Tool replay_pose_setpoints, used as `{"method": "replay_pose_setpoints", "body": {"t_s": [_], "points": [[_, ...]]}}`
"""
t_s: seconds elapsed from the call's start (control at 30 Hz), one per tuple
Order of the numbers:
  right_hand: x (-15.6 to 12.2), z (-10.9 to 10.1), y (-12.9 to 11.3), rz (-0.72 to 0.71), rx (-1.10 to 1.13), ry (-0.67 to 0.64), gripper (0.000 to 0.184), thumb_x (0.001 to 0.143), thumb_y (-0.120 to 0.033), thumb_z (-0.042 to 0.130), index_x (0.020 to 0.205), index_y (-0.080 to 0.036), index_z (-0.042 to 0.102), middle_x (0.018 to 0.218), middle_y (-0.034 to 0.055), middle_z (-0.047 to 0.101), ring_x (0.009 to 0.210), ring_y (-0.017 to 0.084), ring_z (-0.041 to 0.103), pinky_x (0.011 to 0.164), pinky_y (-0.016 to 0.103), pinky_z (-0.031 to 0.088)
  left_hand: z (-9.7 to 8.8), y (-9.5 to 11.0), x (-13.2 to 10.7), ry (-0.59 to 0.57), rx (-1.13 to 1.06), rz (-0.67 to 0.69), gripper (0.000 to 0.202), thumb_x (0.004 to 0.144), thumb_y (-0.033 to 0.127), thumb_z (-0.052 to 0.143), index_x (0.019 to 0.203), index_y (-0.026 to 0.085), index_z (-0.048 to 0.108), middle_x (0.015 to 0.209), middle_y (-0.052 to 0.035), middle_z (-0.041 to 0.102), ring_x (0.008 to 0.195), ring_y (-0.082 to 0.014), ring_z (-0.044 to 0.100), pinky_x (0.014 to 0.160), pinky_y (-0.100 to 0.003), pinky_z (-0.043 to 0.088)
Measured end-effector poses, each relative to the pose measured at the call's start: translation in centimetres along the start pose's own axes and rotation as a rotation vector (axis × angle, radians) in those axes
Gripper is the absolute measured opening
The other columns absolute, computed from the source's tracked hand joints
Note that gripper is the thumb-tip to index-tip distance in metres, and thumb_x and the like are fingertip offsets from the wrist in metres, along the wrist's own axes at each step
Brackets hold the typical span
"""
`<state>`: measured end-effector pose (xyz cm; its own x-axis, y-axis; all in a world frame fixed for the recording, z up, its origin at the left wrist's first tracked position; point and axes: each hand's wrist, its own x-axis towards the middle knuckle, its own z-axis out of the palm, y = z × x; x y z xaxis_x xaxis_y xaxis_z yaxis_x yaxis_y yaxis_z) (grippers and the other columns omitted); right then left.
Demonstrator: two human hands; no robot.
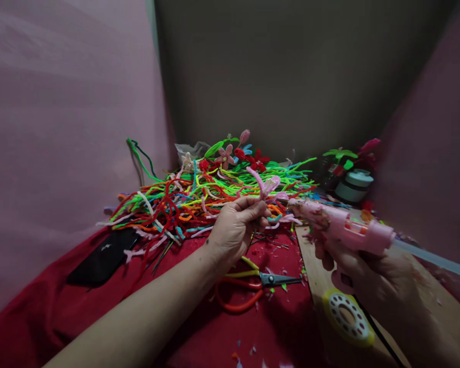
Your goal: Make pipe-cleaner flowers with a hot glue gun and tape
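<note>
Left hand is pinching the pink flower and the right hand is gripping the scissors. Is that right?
Not quite: the right hand grips the pink glue gun; the scissors lie on the red cloth, as the head view shows. The left hand does pinch the pink flower.

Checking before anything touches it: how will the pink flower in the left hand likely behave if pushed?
The pink flower is probably light, as its petals look slim and fuzzy. They curve outward, so they may bend rather than snap. The left hand pinches it near the base, so a push higher up could tilt it.
</note>
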<state>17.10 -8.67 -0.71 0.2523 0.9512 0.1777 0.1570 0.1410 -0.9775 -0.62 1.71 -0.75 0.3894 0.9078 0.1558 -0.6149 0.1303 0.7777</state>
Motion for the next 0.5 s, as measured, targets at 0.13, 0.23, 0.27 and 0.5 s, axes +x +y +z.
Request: {"method": "replay_pose_setpoints", "body": {"t_s": [0.13, 0.23, 0.27, 0.5], "points": [[0.2, -0.51, 0.31, 0.0, -0.021, -0.037, 0.029, 0.071, -0.039, 0.066, 0.095, -0.022, 0.065, 0.066, 0.0042, 0.059, 0.046, 0.012, 0.049, 0.031, 0.02, 0.035, 0.07, -0.02, -0.05, 0.007, 0.004, -0.005, 0.01, 0.07, 0.016, 0.069, 0.07, 0.011, 0.06, 0.063, -0.0018, 0.063, 0.05, -0.0063, 0.055, 0.049, -0.017, 0.04], [0.01, -0.53, 0.25, 0.014, -0.035, -0.046, 0.018, 0.072, -0.039, 0.064, 0.074, -0.021, 0.065, 0.053, 0.0007, 0.052, 0.038, 0.009, 0.041, 0.031, 0.021, 0.034, 0.19, 0.09, -0.07, 0.01, 0.009, -0.003, 0.011, 0.07, 0.016, 0.069, 0.069, 0.011, 0.06, 0.063, -0.0018, 0.063, 0.05, -0.0061, 0.055, 0.049, -0.017, 0.04], [-0.08, -0.44, 0.18, 0.013, -0.036, -0.055, 0.019, 0.073, -0.039, 0.063, 0.069, -0.021, 0.064, 0.05, -0.0001, 0.049, 0.037, 0.008, 0.039, 0.031, 0.022, 0.034, 0.22, 0.12, -0.08, 0.013, 0.011, -0.002, 0.011, 0.069, 0.017, 0.069, 0.069, 0.011, 0.06, 0.063, -0.0018, 0.063, 0.049, -0.0061, 0.055, 0.049, -0.017, 0.04], [-0.32, 0.21, -0.02, 0.022, -0.029, 0.064, 0.022, 0.072, -0.038, 0.064, 0.085, -0.022, 0.066, 0.067, 0.0039, 0.059, 0.044, 0.009, 0.045, 0.031, 0.019, 0.031, 0.17, 0.11, -0.03, 0.013, 0.017, -0.004, 0.013, 0.068, 0.017, 0.07, 0.069, 0.011, 0.06, 0.063, -0.0019, 0.064, 0.05, -0.0065, 0.056, 0.049, -0.017, 0.04]]}}
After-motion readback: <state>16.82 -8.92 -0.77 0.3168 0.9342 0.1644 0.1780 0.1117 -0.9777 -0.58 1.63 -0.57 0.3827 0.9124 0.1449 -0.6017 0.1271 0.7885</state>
